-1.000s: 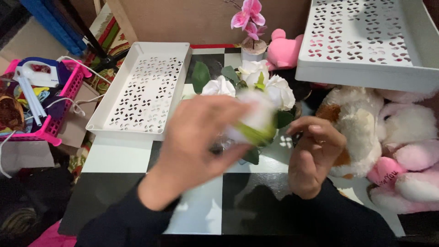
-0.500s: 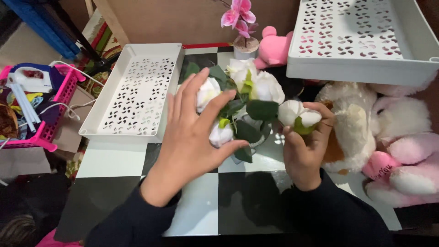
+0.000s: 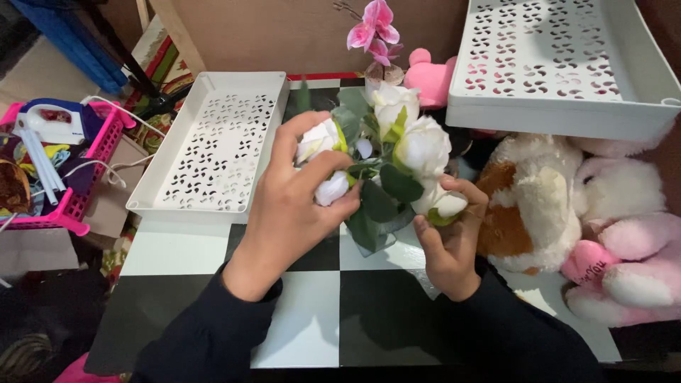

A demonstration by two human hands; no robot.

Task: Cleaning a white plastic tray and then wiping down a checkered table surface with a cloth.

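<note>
My left hand (image 3: 294, 202) wraps around the white flowers (image 3: 397, 145) in the middle of the checkered table (image 3: 305, 326), just right of the white tray (image 3: 213, 145). My right hand (image 3: 450, 237) pinches one loose bud (image 3: 447, 204) at the bunch's right side. I think the bunch could tip if I squeeze or push too hard, and the bud could slip and fall by the teddy (image 3: 539, 206). A moment ago that bud sat higher, apart from the bunch; now it touches it.

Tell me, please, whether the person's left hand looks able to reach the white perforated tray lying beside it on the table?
Probably yes: the left hand rests on the white flowers, and nothing stands between it and the tray.
</note>
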